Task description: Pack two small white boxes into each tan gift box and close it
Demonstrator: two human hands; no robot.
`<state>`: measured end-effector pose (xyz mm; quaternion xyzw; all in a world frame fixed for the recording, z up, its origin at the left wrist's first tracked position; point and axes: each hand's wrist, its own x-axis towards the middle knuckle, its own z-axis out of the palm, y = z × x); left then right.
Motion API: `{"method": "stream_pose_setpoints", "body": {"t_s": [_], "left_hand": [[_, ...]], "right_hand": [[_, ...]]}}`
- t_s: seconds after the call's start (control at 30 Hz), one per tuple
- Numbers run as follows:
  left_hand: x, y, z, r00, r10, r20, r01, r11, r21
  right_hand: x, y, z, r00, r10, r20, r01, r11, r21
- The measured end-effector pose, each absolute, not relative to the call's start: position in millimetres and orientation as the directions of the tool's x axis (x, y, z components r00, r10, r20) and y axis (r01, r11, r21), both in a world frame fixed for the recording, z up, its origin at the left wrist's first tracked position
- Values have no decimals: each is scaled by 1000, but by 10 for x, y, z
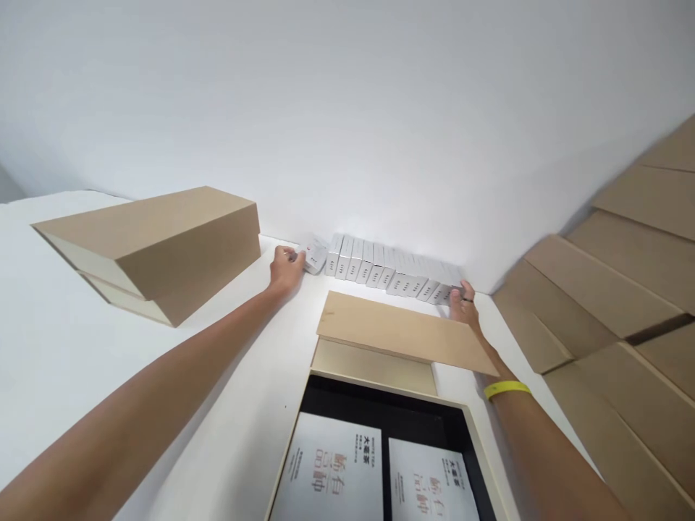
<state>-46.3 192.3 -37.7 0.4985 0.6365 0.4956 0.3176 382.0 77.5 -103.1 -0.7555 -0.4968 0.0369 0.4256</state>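
Observation:
A row of small white boxes [374,264] stands on edge against the white wall, dark printing on their near ends. My left hand [287,269] is at the left end, its fingers closed on a tilted white box [313,252]. At the opposite end, my right hand [464,304] has its thumb and fingers around the last box [444,293]. Nearer to me lies an open gift box [470,427] with a black insert. Inside are two white tea packages [339,463] with brown and black characters. A tan lid panel [402,325] sticks out at its far side.
Two brown cartons [157,246], one on the other, rest at the left on the white table [228,362]. Brown cartons [608,304] are stacked along the right side, close to my right forearm. The wall [347,130] bounds the far edge.

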Motion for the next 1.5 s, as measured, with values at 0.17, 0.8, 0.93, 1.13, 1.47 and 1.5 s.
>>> {"method": "stream_pose_setpoints", "body": {"t_s": [0.17,0.8,0.93,1.13,1.47,1.5], "left_hand": [[-732,1719,82,-286,958,-13,194,71,978],[243,-455,1136,554,-698,454,-368,-694,-619],[276,-402,1160,593,-684,425,-342,-692,-636],[364,-307,1196,803,-469,368,-326,-862,-388],[-274,-282,994,941,38,337,-4,-992,125],[-324,-323,950,959,58,279,6,-983,183]], "right_hand": [[3689,710,-922,537,736,413,707,-125,-696],[2425,-1834,965,-166,982,89,667,179,-723],[2296,-1742,970,-215,973,-87,607,63,-792],[2263,-1693,801,-90,989,-120,551,-52,-833],[2466,-1788,440,240,928,-286,794,-357,-491],[2455,-1779,451,260,948,-184,865,-313,-393]]}}
